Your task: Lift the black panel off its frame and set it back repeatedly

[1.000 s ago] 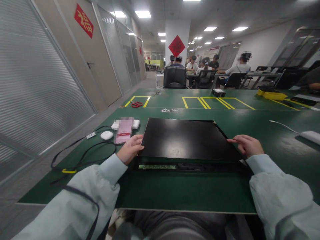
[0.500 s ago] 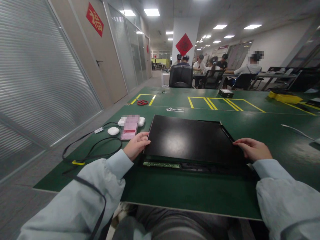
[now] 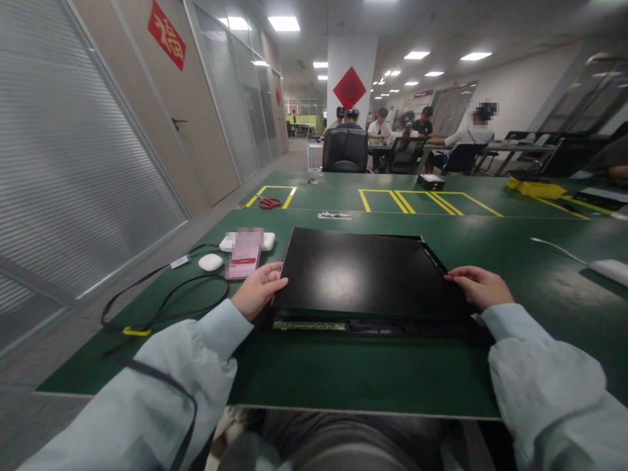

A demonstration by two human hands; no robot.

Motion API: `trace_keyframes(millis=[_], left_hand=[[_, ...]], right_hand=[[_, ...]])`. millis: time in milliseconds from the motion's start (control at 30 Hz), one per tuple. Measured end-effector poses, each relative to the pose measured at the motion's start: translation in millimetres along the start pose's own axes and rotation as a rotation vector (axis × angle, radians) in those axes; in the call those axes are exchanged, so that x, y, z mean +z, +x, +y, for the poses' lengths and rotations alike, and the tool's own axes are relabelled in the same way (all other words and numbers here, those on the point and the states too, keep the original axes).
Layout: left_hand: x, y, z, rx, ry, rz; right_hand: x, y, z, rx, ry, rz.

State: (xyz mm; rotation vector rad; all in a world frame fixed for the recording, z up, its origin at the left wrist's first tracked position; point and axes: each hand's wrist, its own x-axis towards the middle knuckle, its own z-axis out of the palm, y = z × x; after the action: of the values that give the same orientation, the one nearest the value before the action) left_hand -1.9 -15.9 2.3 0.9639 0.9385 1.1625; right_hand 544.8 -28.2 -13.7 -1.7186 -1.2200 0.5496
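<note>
There it was: the left grip (image 3: 260, 288) pinched the left edge of a flat black panel (image 3: 363, 275), thumb on top. Across from it, the right grip (image 3: 475, 286) had its fingertips closed on the panel's right edge; whether the frame's rail was caught too, I couldn't tell. The panel lay over a black frame (image 3: 417, 328), mid-width on the surface (image 3: 367, 386), parallel-ish to the near edge and a little back from it. Below the panel's near side, a strip of green circuit board (image 3: 309, 326) peeked out along the frame's near bar! Over toward the surface's left edge sat a phone (image 3: 245, 255), a rounded white case (image 3: 210, 263) and a looping black strap (image 3: 142, 279); near the far left corner, red scissors (image 3: 269, 203).
</note>
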Motion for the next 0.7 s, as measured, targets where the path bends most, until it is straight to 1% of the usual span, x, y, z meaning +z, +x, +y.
trace_keyframes(millis=[133,267,400,567,700], left_hand=[[0.5,-0.3,0.3,0.005,0.007,0.0],[0.0,-0.3,0.2,0.01,0.026,0.004],[1.4,-0.5,1.3,0.017,0.029,0.012],[3.3,-1.4,2.8,0.013,0.019,0.029],[1.1,-1.0,1.5,0.005,0.02,0.018]], right_hand=[[-0.4,6.4,5.2,0.05,0.035,-0.025],[-1.0,8.9,6.2,0.048,0.051,-0.022],[0.0,8.0,3.4,0.088,0.041,-0.034],[1.8,2.8,-3.7,0.052,0.044,0.011],[0.6,3.4,-6.4,0.09,0.036,-0.011]])
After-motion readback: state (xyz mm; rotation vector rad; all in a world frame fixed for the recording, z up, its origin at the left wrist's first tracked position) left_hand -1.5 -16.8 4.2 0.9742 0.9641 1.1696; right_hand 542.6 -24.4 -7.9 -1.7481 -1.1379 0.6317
